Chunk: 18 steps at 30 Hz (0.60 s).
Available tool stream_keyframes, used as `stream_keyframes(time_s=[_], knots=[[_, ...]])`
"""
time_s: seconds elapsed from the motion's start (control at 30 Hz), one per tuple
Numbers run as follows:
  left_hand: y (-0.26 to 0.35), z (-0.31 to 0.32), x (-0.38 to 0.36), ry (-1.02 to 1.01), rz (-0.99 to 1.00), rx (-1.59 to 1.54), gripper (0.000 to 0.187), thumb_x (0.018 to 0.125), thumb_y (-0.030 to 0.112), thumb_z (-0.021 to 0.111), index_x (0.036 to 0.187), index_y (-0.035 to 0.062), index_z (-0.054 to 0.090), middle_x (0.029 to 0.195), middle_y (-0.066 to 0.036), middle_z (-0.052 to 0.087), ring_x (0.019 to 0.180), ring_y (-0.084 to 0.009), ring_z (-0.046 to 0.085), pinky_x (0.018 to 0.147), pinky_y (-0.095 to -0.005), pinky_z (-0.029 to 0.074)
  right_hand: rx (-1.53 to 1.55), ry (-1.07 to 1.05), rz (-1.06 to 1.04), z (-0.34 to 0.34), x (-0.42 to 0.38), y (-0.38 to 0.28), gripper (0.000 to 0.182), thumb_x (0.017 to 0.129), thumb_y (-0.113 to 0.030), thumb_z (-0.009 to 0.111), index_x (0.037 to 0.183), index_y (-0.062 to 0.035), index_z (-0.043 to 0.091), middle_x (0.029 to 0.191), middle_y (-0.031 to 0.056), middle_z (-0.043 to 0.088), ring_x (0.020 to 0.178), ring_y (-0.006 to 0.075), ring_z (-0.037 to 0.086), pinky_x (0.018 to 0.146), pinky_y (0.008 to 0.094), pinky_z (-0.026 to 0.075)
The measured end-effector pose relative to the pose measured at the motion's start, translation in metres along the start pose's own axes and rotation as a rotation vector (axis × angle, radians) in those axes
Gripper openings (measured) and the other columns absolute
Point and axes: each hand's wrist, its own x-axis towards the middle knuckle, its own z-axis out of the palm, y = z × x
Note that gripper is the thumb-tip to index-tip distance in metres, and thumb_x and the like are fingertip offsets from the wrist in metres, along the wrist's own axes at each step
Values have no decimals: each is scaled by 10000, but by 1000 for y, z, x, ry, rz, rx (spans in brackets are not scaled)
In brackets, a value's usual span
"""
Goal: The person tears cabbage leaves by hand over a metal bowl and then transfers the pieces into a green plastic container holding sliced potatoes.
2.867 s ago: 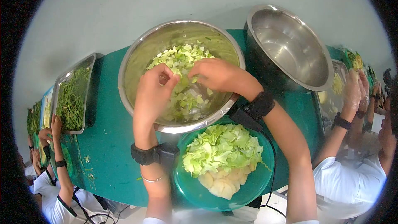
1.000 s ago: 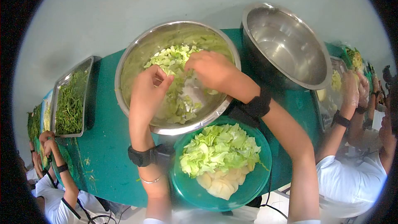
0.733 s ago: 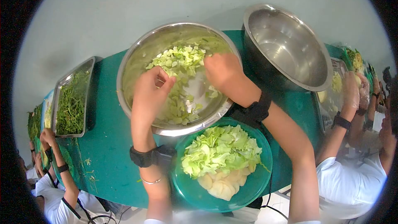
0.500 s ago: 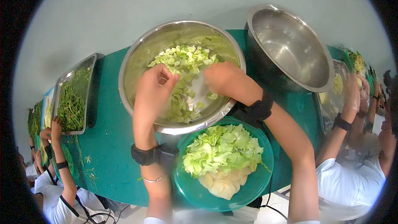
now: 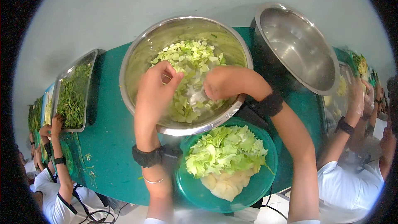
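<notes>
Over the left part of a large steel bowl [image 5: 127,58], my left hand [image 5: 159,83] is closed in a pinch; what it holds, if anything, is too small to name. My right hand [image 5: 219,82] reaches over the bowl's right side with its fingers curled down and pressed together, their tips mostly hidden. Pieces of pale green leaf [image 5: 188,56] lie in the bowl beneath both hands. Just in front, a green plastic bowl [image 5: 265,182] holds torn leaves [image 5: 226,149] and pale slices [image 5: 226,184].
A second steel bowl [image 5: 298,49] stands tilted at the back right. At the left is a clear tray of green stalks [image 5: 74,95], with a person's hand [image 5: 57,124] at its edge. Another person's gloved hands [image 5: 357,95] are by a right-hand tray [image 5: 331,108].
The right hand has moved slightly down, and its fingers have turned further into the bowl. My left hand stays pinched in nearly the same place. The view has shifted slightly.
</notes>
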Motion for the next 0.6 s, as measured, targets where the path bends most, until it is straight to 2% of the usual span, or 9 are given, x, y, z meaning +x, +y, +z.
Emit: stream_keyframes(time_s=[0.03, 0.13, 0.23, 0.33, 0.43, 0.53, 0.6], knots=[[0, 0, 1, 2, 1, -2, 200, 804, 97, 663, 735, -25, 522, 657, -106, 567, 602, -186, 564, 577, -313, 445, -44, 136, -57, 4, 3, 4, 147, 750, -197, 606, 739, -51, 601, 663, 115, 606, 633, 277, 614, 605, 390, 490], [0, 0, 0, -5, 1, -10, 201, 805, 98, 662, 736, -28, 520, 657, -109, 567, 609, -192, 565, 584, -319, 449, 73, 258, -107, 5, 1, 10, 103, 779, -180, 588, 779, -80, 616, 739, 89, 625, 732, 278, 610, 656, 393, 481], [0, 0, 2, -10, 4, -27, 202, 804, 94, 662, 733, -30, 518, 657, -111, 564, 614, -193, 563, 586, -322, 450, 39, 543, -227, 13, 3, 15, 59, 739, -134, 597, 768, -89, 621, 732, 117, 610, 716, 299, 617, 665, 404, 497], [1, 1, 1, -12, -31, -29, 201, 804, 91, 661, 733, -30, 517, 659, -112, 561, 614, -190, 559, 584, -321, 448, 8, 653, -252, 14, 6, 15, 88, 737, -153, 605, 799, -94, 625, 729, 95, 608, 706, 289, 613, 668, 396, 499], [1, 1, 2, -15, -25, -15, 198, 804, 90, 661, 735, -28, 518, 660, -109, 560, 611, -187, 553, 579, -318, 444, 92, 356, -168, 8, 2, 7, 201, 759, -192, 621, 936, -99, 644, 844, 70, 648, 851, 265, 613, 747, 389, 483], [0, 2, 2, -27, -29, -10, 197, 805, 91, 661, 736, -27, 519, 657, -101, 554, 611, -179, 547, 574, -313, 439, -34, 126, -141, 7, 2, 8, 243, 732, -186, 642, 958, -97, 650, 872, 81, 650, 866, 272, 614, 760, 394, 485], [2, 1, 1, -36, -54, 2, 199, 806, 92, 662, 736, -27, 519, 655, -95, 550, 612, -173, 544, 572, -308, 436, -23, 113, -155, 7, 1, 10, 243, 725, -190, 654, 949, -94, 650, 877, 86, 648, 870, 275, 613, 761, 397, 483]])
